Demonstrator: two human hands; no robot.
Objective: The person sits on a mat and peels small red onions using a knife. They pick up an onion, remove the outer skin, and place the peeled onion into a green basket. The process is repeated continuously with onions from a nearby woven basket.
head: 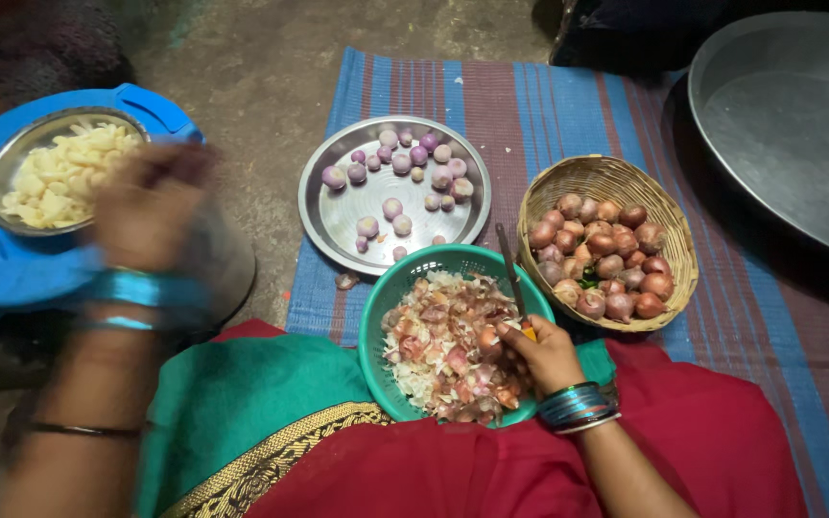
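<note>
**Inspection: hands, knife and onions at the floor mat**

My right hand (541, 353) rests on the near right rim of the green bowl (386, 297). Its fingers are curled tight around the orange handle of a knife (513, 280), whose thin blade points up and away from me across the bowl rim. An unpeeled onion appears to sit against the same fingers, but I cannot tell whether it is gripped or just lying among the scraps. The green bowl is filled with onion skins (438, 355) and trimmings, and sits against my lap.

My left hand (151, 206) is raised at the left, badly blurred. I cannot tell how far its fingers are open or whether they hold anything. It hangs just beside the steel dish (2, 163) of pale chopped pieces, which stands on a blue lid (11, 278).

Farther off, in the middle, a round steel plate (338, 225) holds peeled onions (405, 163), scattered mostly along its far side. To the right of the green bowl, touching or nearly touching it, a woven basket (616, 177) is heaped with unpeeled onions (606, 259). Plate, bowl and basket stand on a striped mat (549, 105). A large metal pan (789, 115) lies at the far right, partly out of frame. One loose scrap lies on the mat's left edge by the plate's near edge.
</note>
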